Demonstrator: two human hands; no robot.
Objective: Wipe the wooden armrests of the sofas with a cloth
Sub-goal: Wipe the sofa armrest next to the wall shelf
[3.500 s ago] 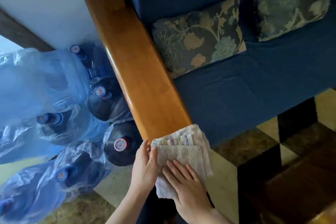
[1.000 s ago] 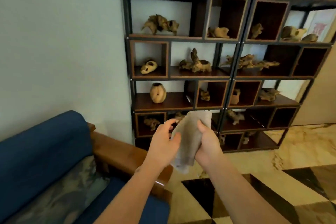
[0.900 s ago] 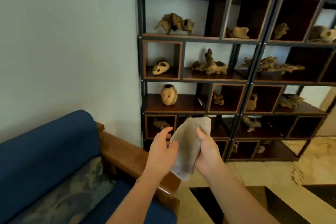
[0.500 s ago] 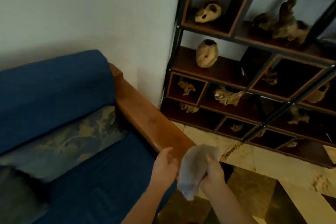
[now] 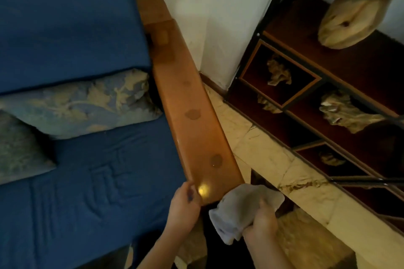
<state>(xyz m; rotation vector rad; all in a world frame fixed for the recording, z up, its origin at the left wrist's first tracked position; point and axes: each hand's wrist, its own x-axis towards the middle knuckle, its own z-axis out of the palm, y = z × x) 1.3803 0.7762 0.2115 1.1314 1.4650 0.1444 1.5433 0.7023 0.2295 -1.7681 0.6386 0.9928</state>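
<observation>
Cloth [image 5: 244,207] sits bunched in the right hand [image 5: 261,224], just off the armrest's near end; the left hand [image 5: 182,205], fingers loosely curled and holding nothing, touches that end's inner corner. Armrest [image 5: 192,116] looks unwiped here, with dull round marks along its top. Cushions crowd its left edge; wall and shelf [image 5: 328,102] stand right, floor between
</observation>
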